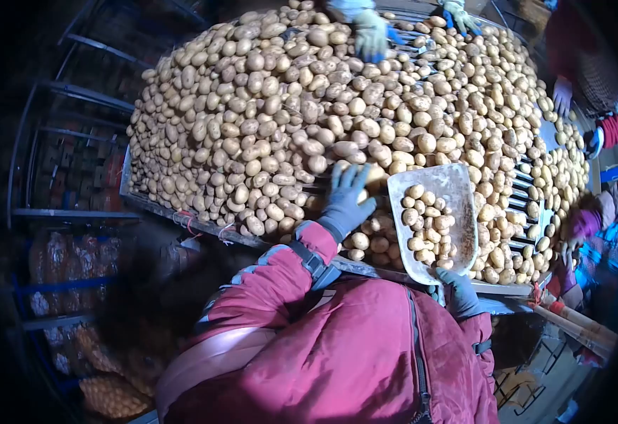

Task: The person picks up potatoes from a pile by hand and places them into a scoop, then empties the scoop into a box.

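My left hand, in a grey-blue work glove, reaches onto a large heap of potatoes. Its fingers are spread and touch potatoes, one of them lying right by the fingertips. My right hand, gloved the same way, is closed around the handle end of a worn white scoop near the table's front edge. Several small potatoes lie inside the scoop. The scoop rests over the heap, to the right of my left hand, and its handle is mostly hidden by my glove.
Dark slats show between potatoes on the sorting table. Across it are a co-worker's gloved hand and another gloved hand. More people stand at right, one with a bare-looking hand. Metal racks and filled net sacks stand left.
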Tool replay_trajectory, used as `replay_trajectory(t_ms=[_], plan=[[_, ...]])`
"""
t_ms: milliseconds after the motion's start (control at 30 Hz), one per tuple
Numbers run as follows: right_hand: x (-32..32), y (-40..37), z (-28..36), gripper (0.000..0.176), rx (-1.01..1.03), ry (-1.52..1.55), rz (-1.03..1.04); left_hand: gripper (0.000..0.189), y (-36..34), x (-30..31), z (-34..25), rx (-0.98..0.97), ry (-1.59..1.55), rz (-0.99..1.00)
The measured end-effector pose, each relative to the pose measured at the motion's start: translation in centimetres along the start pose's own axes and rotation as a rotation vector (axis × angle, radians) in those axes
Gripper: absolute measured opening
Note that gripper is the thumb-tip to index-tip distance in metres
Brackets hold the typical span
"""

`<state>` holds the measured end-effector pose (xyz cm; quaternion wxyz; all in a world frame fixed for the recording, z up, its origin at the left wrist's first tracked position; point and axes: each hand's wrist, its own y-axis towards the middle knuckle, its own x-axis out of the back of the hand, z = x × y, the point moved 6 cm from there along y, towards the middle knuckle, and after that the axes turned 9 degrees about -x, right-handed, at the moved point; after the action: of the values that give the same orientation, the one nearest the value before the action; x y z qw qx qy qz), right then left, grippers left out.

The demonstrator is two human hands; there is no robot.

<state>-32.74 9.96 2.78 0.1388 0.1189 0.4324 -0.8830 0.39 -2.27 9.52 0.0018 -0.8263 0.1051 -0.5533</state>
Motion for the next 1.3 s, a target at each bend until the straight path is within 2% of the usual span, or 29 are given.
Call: replay_trajectory(t_ms=[33,100,167,233,267,300,367,433,467,533,633,700,767,800,833,900,933,1000,1033,1067,1100,1167,1300], plan=[[-2.1,-1.6,1.1,0.033,-0.264,0.226,0.051,0.080,-0.6,0.7,-1.2,0.000,-0.004,0.124],[-2.9,-2.0,1.9,0.034,-0.264,0.264,-0.010,0.060,-1.5,-2.1,0.4,-0.224,-0.127,0.038],[-2.5,-1.9,1.8,0.033,-0.290,0.263,0.004,0.047,-4.2,3.9,-2.0,-0.339,-0.312,-0.172],[-2.7,-1.9,2.0,0.034,-0.266,0.275,-0.066,0.041,-2.9,-1.6,6.6,0.134,-0.451,-0.069],[-2.5,-2.1,2.0,0.034,-0.299,0.262,-0.080,0.039,-2.5,-0.9,9.7,-0.074,-0.040,-0.242],[-2.4,-2.2,1.9,0.035,-0.330,0.252,-0.095,0.039,-2.4,-1.5,14.2,-0.073,-0.041,-0.242],[-2.2,-1.9,1.5,0.034,-0.330,0.261,-0.123,0.037,-2.6,-1.9,22.2,0.154,-0.411,-0.332],[-2.3,-2.0,1.7,0.033,-0.327,0.271,-0.157,0.036,-1.7,1.5,20.3,0.092,-0.208,-0.418],[-2.7,-2.2,2.1,0.033,-0.327,0.267,-0.177,0.036,-1.0,3.3,18.3,0.088,-0.215,-0.416],[-3.0,-2.5,2.2,0.032,-0.326,0.281,-0.173,0.035,0.3,5.2,14.9,0.230,0.028,-0.153],[-3.2,-2.1,2.1,0.032,-0.254,0.266,-0.098,0.035,1.3,4.2,13.0,0.189,0.033,-0.051],[-3.4,-2.4,2.0,0.032,-0.248,0.294,-0.101,0.035,1.8,3.8,13.2,0.187,0.079,-0.051],[-3.8,-2.4,2.2,0.032,-0.238,0.320,-0.091,0.037,2.6,4.3,15.1,0.151,0.040,-0.182],[-3.6,-2.3,2.0,0.031,-0.247,0.321,-0.100,0.039,3.4,3.6,16.4,0.111,-0.092,-0.230],[-3.1,-2.1,1.7,0.031,-0.245,0.322,-0.102,0.039,3.7,4.0,16.0,0.109,-0.092,-0.230],[-2.3,-1.7,0.8,0.035,-0.278,0.258,-0.058,0.040,4.6,4.4,14.6,0.177,-0.015,-0.127],[-3.0,-1.9,1.2,0.035,-0.275,0.260,-0.063,0.037,5.0,4.2,14.5,0.108,0.092,-0.166],[-5.2,-2.5,3.4,0.040,-0.072,0.403,-0.077,0.035,5.5,3.4,14.8,0.061,0.202,-0.161],[-5.5,-2.5,3.4,0.040,-0.069,0.403,-0.083,0.033,6.1,2.7,15.0,0.015,0.316,-0.161],[-5.6,-2.3,3.5,0.042,-0.027,0.405,-0.096,0.027,6.7,-1.3,19.2,-0.199,0.497,-0.280],[-5.5,-2.2,3.4,0.045,0.013,0.410,-0.108,0.027,7.2,-0.9,18.5,-0.208,0.495,-0.279],[-4.9,-1.8,2.6,0.047,-0.029,0.447,-0.099,0.023,8.4,0.1,17.8,0.029,0.492,0.016],[-4.8,-1.8,2.2,0.048,-0.020,0.440,-0.065,0.020,8.9,0.3,17.1,-0.096,0.581,0.126]])
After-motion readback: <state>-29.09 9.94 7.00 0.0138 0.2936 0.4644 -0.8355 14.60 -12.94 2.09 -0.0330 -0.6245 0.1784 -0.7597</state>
